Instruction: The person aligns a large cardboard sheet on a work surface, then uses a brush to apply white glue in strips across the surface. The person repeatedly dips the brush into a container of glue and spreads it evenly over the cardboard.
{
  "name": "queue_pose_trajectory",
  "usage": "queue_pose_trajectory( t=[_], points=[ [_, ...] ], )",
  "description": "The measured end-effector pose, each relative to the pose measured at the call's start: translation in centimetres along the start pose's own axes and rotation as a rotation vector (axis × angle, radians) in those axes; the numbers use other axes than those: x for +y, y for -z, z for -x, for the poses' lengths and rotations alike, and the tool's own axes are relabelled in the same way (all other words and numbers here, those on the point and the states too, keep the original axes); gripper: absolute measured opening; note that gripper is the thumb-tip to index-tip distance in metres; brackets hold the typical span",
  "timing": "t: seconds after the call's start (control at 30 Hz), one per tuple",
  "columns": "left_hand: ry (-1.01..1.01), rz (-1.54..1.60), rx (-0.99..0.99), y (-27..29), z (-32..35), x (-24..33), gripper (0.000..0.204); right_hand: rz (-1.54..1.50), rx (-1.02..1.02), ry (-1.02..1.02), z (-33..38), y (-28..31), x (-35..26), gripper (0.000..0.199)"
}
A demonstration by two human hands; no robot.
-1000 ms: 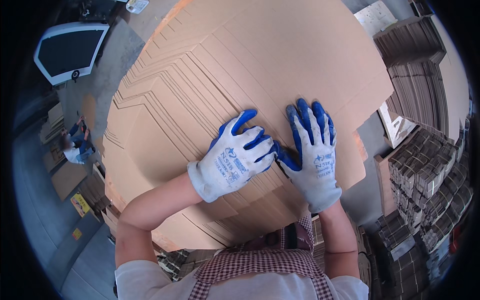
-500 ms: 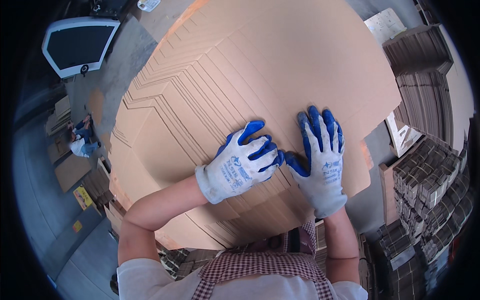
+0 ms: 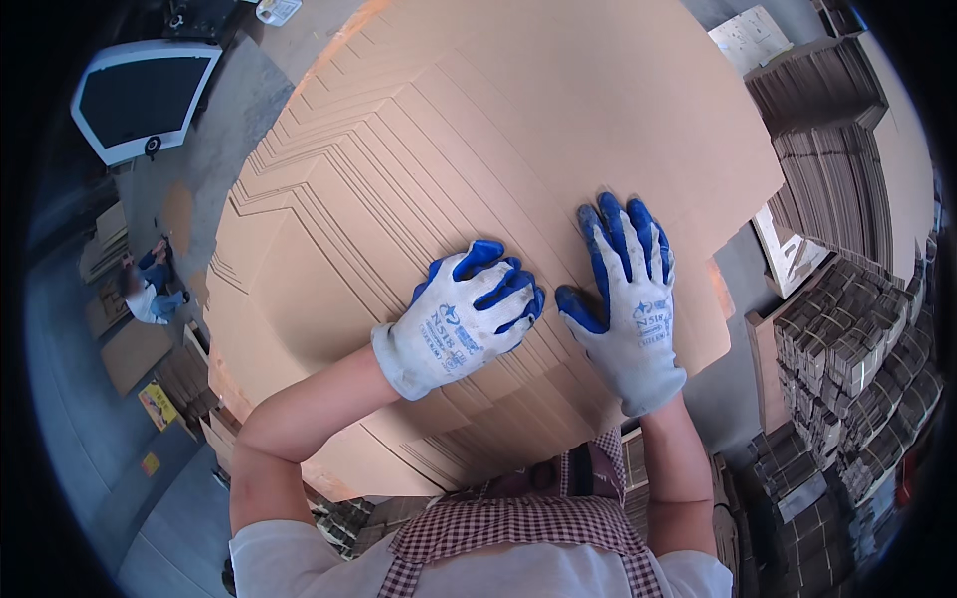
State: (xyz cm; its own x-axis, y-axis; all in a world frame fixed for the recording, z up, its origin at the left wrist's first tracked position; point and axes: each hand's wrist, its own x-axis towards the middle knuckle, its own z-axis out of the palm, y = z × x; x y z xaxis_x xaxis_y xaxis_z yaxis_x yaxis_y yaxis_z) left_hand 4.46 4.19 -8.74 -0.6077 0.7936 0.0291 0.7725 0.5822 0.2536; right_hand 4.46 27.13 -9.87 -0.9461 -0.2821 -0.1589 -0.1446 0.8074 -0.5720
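Left hand fingers curled, right hand fingers splayed flat; both on smooth cardboard stack.

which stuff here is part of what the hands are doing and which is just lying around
In hand:
- left hand, gloved, flat on the cardboard sheet stack
- right hand, gloved, flat on the same stack

Lying about:
- monitor on the floor
- bundled cardboard stacks
- a person farther off

Head camera looks steeply down, close over the cardboard stack.
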Motion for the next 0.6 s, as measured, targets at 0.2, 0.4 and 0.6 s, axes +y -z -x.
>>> queue_pose_trajectory(
  t=[0.2, 0.4, 0.6],
  points=[
    [-0.016, -0.032, -0.079, 0.56, 0.00, -0.05, 0.026, 0.000, -0.002, -0.007, 0.01, -0.11, 0.01, 0.082],
    [-0.007, -0.026, -0.070, 0.55, 0.22, 0.14, 0.028, 0.003, 0.003, -0.005, 0.09, -0.31, 0.14, 0.080],
    [0.016, -0.010, -0.049, 0.52, 0.26, 0.22, 0.029, -0.015, -0.003, 0.002, 0.02, -0.13, 0.18, 0.081]
  ],
)
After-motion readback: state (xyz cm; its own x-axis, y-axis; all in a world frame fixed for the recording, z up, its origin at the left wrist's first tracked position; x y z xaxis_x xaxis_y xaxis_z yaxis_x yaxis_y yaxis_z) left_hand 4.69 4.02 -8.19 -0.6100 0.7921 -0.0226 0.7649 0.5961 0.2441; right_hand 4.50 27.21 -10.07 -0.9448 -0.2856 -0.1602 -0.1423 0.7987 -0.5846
